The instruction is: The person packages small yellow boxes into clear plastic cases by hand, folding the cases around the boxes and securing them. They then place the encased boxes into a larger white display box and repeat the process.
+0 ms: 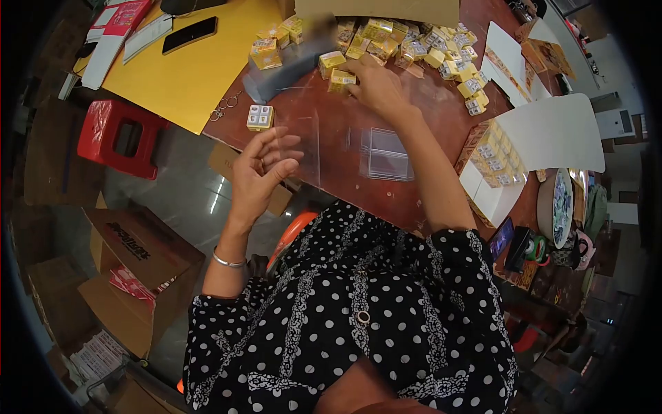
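Note:
My left hand (258,176) is raised at the table's front edge, fingers bent around the side of a thin clear plastic piece (310,148); its exact shape is hard to make out. Close to those fingertips sits a small yellow-and-white box (260,118) with four little pictures on top. My right hand (380,86) reaches across the table into a heap of similar boxes (379,41). Its thumb and fingers are at either side of one small yellow box (341,81). Between my arms lies a flat clear plastic case (388,155).
A grey-blue holder (286,76) stands left of the heap. An open display carton (493,162) with stacked boxes is at the right. A phone (189,36) rests on yellow sheet (186,76). Below left are a red stool (114,138) and an open cardboard box (138,255).

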The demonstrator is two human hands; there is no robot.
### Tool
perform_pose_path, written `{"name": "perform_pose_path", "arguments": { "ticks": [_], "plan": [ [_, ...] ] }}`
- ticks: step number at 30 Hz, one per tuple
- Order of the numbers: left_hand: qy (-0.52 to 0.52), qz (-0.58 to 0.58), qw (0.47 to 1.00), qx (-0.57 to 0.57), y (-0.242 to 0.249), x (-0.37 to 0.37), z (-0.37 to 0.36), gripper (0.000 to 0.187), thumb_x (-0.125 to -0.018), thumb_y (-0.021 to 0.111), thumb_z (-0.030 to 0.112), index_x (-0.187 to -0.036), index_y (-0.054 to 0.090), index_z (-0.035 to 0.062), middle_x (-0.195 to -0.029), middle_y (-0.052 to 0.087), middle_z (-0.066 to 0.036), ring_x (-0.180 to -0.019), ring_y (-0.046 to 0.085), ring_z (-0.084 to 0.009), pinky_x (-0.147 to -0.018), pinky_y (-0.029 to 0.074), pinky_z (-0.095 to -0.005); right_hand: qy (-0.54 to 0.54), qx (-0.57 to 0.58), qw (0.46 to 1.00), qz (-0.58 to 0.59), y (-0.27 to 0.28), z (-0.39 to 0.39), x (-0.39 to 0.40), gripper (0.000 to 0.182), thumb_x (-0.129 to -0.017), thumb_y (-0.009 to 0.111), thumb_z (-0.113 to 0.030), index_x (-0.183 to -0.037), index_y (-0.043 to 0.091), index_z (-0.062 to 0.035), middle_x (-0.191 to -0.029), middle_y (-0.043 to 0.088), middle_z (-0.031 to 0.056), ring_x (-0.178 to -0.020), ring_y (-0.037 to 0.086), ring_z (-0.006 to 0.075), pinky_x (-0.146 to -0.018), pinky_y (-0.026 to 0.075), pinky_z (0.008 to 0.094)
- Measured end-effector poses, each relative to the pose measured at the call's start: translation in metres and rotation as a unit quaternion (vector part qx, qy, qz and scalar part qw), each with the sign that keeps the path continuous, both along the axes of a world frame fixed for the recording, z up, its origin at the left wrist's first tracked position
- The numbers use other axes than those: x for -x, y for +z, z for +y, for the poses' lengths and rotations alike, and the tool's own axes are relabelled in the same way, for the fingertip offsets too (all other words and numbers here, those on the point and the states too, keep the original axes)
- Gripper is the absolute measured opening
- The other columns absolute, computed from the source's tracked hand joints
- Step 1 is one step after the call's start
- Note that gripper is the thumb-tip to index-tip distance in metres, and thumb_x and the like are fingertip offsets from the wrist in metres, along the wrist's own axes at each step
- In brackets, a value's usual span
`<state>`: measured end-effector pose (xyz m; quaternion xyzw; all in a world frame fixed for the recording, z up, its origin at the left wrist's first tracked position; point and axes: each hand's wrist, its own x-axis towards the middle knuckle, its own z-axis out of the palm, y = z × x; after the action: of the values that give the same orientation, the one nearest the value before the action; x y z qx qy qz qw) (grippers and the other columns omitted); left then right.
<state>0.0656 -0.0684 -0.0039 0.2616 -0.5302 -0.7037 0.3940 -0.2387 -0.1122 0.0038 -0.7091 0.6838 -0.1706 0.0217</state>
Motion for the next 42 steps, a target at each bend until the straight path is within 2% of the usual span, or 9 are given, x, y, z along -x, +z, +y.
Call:
{"name": "perform_pose_path", "arguments": {
  "ticks": [10, 17, 23, 25, 26, 29, 32, 35, 42],
  "plan": [
    [0.035, -0.016, 0.999, -0.002, -0.009, 0.007, 0.002, 0.054, -0.093, 0.074, 0.007, -0.138, 0.049, -0.0053, -0.128, 0.064, -0.015, -0.105, 0.068, -0.0177, -0.089, 0.056, -0.0278, -0.081, 0.063, 0.994, -0.038, -0.014, 0.006, -0.030, 0.049, -0.081, 0.081, -0.041, -0.111, 0.061, -0.0092, -0.114, 0.061, 0.0154, -0.100, 0.066, 0.0367, -0.083, 0.054, 0.0473],
    [0.060, -0.037, 0.997, 0.016, 0.003, -0.001, 0.001, 0.049, -0.093, 0.073, 0.006, -0.136, 0.051, -0.0050, -0.124, 0.066, -0.014, -0.103, 0.068, -0.0152, -0.087, 0.057, -0.0270, -0.016, 0.077, 0.995, -0.067, -0.014, 0.006, -0.020, 0.034, -0.081, 0.075, -0.020, -0.109, 0.059, -0.0078, -0.107, 0.062, 0.0132, -0.110, 0.059, 0.0349, -0.088, 0.053, 0.0471],
    [0.073, -0.048, 0.995, 0.050, 0.008, -0.010, -0.005, 0.049, -0.096, 0.072, 0.013, -0.136, 0.051, -0.0060, -0.123, 0.066, -0.016, -0.104, 0.070, -0.0229, -0.092, 0.055, -0.0326, 0.108, -0.107, 0.963, -0.222, 0.016, -0.008, 0.006, 0.026, -0.080, 0.073, -0.016, -0.105, 0.071, -0.0066, -0.095, 0.071, 0.0131, -0.091, 0.067, 0.0257, -0.081, 0.054, 0.0392],
    [0.076, -0.054, 0.994, 0.057, 0.007, -0.014, -0.007, 0.049, -0.096, 0.071, 0.013, -0.136, 0.051, -0.0062, -0.123, 0.066, -0.016, -0.104, 0.069, -0.0227, -0.092, 0.055, -0.0322, 0.218, -0.214, 0.922, -0.236, 0.023, -0.016, 0.009, 0.028, -0.082, 0.073, -0.009, -0.110, 0.073, -0.0066, -0.085, 0.063, 0.0004, -0.079, 0.056, 0.0094, -0.070, 0.047, 0.0278],
    [0.076, -0.059, 0.994, 0.054, 0.007, -0.015, -0.010, 0.049, -0.096, 0.071, 0.013, -0.137, 0.051, -0.0064, -0.123, 0.066, -0.016, -0.105, 0.069, -0.0224, -0.093, 0.054, -0.0320, 0.217, -0.214, 0.922, -0.237, 0.024, -0.021, 0.006, 0.028, -0.082, 0.073, -0.009, -0.110, 0.073, -0.0066, -0.085, 0.063, 0.0004, -0.079, 0.056, 0.0094, -0.070, 0.047, 0.0278],
    [0.074, -0.073, 0.993, 0.050, 0.010, -0.016, -0.009, 0.051, -0.096, 0.071, 0.012, -0.138, 0.051, -0.0067, -0.124, 0.066, -0.015, -0.107, 0.069, -0.0218, -0.093, 0.054, -0.0317, 0.212, -0.280, 0.917, -0.187, 0.024, -0.030, -0.005, 0.034, -0.083, 0.073, -0.012, -0.116, 0.073, -0.0073, -0.089, 0.068, 0.0045, -0.078, 0.061, 0.0139, -0.072, 0.050, 0.0307],
    [0.086, -0.069, 0.993, 0.045, 0.011, -0.019, -0.005, 0.050, -0.094, 0.073, 0.009, -0.137, 0.052, -0.0055, -0.125, 0.064, -0.013, -0.105, 0.068, -0.0182, -0.088, 0.056, -0.0287, 0.184, -0.071, 0.966, -0.168, 0.019, -0.023, -0.019, 0.036, -0.085, 0.074, -0.020, -0.117, 0.071, -0.0045, -0.094, 0.071, 0.0103, -0.084, 0.067, 0.0207, -0.078, 0.053, 0.0343],
    [0.104, -0.056, 0.992, 0.045, 0.007, -0.021, -0.002, 0.050, -0.092, 0.075, 0.006, -0.136, 0.054, -0.0037, -0.128, 0.062, -0.010, -0.104, 0.068, -0.0157, -0.084, 0.058, -0.0264, -0.001, -0.042, 0.997, -0.069, 0.014, 0.006, -0.037, 0.064, -0.081, 0.079, -0.051, -0.122, 0.067, -0.0034, -0.114, 0.069, 0.0191, -0.105, 0.068, 0.0339, -0.090, 0.054, 0.0418],
    [0.129, -0.124, 0.978, 0.108, 0.023, -0.013, 0.011, 0.058, -0.089, 0.078, 0.007, -0.139, 0.051, -0.0036, -0.127, 0.063, -0.014, -0.107, 0.069, -0.0199, -0.089, 0.057, -0.0304, -0.090, 0.007, 0.995, 0.030, -0.020, 0.024, -0.068, 0.068, -0.080, 0.076, -0.056, -0.126, 0.067, -0.0072, -0.128, 0.064, 0.0209, -0.118, 0.062, 0.0408, -0.098, 0.049, 0.0508]
  ]
}}
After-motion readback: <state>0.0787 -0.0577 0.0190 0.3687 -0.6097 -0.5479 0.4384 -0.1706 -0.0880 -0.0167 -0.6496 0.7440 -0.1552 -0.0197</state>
